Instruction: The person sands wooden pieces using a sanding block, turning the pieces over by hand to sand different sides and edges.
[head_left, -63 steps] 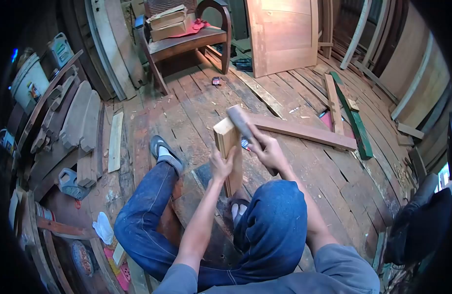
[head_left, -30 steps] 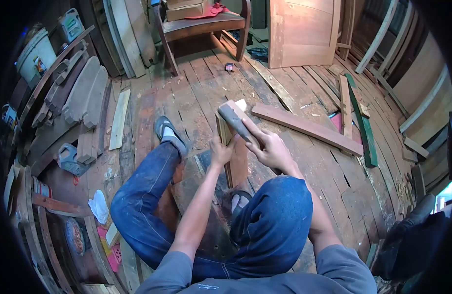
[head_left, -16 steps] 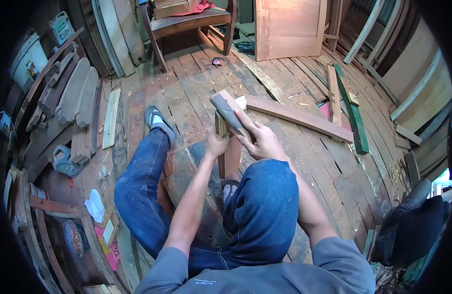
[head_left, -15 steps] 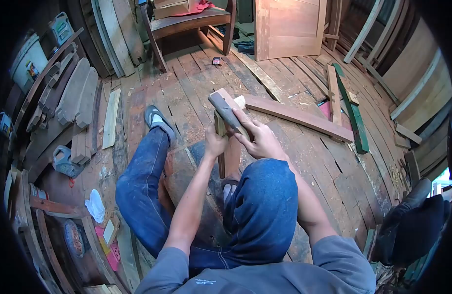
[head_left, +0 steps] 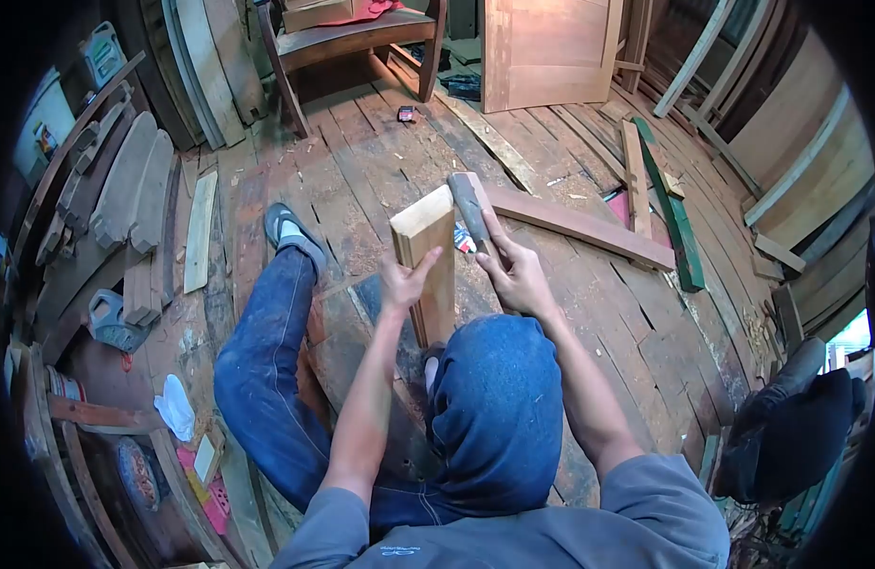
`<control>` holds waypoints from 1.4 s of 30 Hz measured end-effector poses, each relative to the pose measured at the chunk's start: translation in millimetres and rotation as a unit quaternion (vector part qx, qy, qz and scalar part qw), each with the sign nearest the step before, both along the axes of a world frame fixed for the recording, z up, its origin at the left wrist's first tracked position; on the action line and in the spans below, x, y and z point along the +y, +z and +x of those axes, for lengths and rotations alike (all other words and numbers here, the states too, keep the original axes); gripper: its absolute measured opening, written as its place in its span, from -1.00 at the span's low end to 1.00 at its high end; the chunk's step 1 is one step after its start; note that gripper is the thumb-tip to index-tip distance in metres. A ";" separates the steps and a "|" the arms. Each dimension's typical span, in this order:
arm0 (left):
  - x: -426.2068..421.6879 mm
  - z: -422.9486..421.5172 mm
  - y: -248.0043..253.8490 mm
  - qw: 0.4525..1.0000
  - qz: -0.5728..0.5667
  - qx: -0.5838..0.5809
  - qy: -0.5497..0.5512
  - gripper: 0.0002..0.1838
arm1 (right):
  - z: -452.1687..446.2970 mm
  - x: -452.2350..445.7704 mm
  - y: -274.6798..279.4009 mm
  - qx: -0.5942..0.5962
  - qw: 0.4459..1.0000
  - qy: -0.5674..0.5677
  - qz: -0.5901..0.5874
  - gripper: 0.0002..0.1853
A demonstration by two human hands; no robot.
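Note:
My left hand [head_left: 406, 283] is closed around a light-brown wooden board [head_left: 439, 275] with grooved edges. The board stands on end between my legs, its pale top end facing up. In my right hand [head_left: 519, 277] is a sanding block [head_left: 469, 211], a narrow wooden block with a dark grey face. It is tilted along the right side of the board, near the top corner; whether it touches the board I cannot tell. The board's lower end is partly hidden by my knee [head_left: 499, 389].
A reddish beam [head_left: 580, 228] lies on the plank floor beyond my right hand, near a green piece of wood [head_left: 682, 237]. A wooden chair [head_left: 352, 43] and a panel [head_left: 546, 57] stand ahead. Curved wooden pieces [head_left: 138, 180] and a grey jug [head_left: 119, 318] are left.
The sanding block has moved from across the board's top end to its right side. The board's top now shows, and my view has shifted slightly.

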State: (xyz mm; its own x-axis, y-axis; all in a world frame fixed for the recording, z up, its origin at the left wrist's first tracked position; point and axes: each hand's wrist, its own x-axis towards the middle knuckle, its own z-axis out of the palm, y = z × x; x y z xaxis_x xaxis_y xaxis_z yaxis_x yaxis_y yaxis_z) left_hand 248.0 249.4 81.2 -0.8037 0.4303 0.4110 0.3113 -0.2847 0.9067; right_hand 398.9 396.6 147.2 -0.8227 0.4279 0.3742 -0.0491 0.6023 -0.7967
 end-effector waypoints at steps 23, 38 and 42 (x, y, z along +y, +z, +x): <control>3.2 -37.9 -44.5 0.997 -0.017 0.015 0.072 -0.35 | -19.3 4.2 -19.5 0.049 0.957 0.126 -0.256 -0.31; 8.3 -61.2 -43.5 0.993 -0.011 -0.034 0.111 -0.35 | -30.2 -17.0 -35.7 0.123 0.992 0.040 -0.005 -0.31; 8.1 -68.0 -49.4 0.995 -0.032 -0.045 0.079 -0.36 | -46.5 -13.5 -28.6 0.125 0.991 0.047 -0.009 -0.31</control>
